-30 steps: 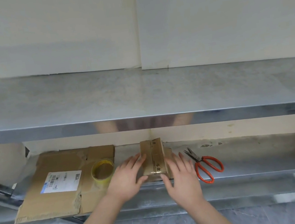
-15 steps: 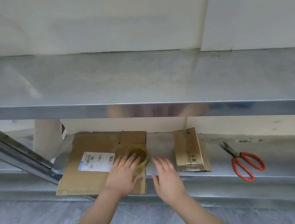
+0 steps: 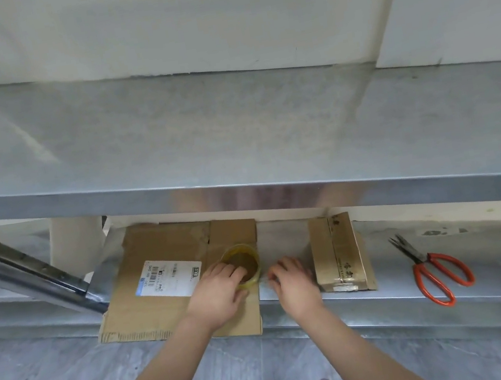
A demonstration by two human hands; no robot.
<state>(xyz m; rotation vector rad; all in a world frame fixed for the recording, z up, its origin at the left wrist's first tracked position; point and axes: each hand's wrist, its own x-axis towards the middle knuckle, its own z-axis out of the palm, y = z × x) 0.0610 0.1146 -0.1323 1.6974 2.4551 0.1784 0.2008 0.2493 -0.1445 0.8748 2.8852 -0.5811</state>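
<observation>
A broad steel upper shelf [image 3: 199, 132] fills the middle of the view, bare and dull grey against a pale wall. Below it runs the lower shelf [image 3: 385, 253], where everything lies. At its left end a flattened cardboard carton [image 3: 159, 245] lies flat, its near edge hanging over the front lip of the shelf, with a white shipping label [image 3: 169, 278] stuck on top. To the right, well apart from the carton, sits a small taped cardboard box [image 3: 335, 251], and farther right lie red-handled scissors [image 3: 434, 268], blades pointing toward the wall. The left hand [image 3: 215, 295] grips the roll of clear tape [image 3: 244, 262], fingers curled over its near rim into the core; the roll rests on the carton's right edge. The right hand [image 3: 295, 285] is just beside the roll, between it and the small box, fingers curled and blurred, so I cannot tell whether it pinches anything.
</observation>
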